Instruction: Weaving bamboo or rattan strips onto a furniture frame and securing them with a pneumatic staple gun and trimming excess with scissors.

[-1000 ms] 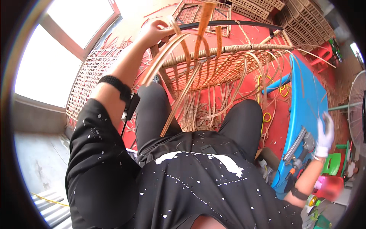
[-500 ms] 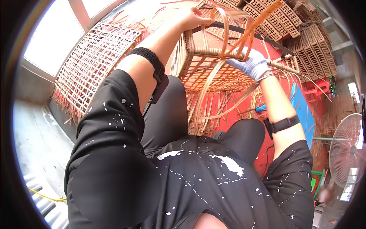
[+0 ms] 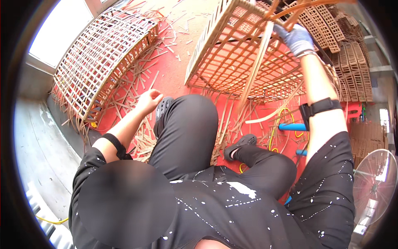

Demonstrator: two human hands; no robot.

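above my knees, the frame point(image 3: 244, 54) sits tipped on the red floor point(image 3: 174, 79), open lattice toward me. my right hand point(image 3: 296, 38), gloved, is clenched on a strip point(image 3: 258, 62) at the frame's top edge; the strip slants down across the lattice. my left hand point(image 3: 150, 99) hangs left of the frame and below it, fingers loosely curled, gripping nothing, just above the scraps point(image 3: 137, 93) by my shoe point(image 3: 161, 112). a second, curved lattice point(image 3: 97, 58) lies well left of the frame. to do this step well, i judge i should bring the free hand back to steady the frame's near edge, keep the strip flat against the ribs while feeding it, and avoid twisting it, since a thin strip would likely split.
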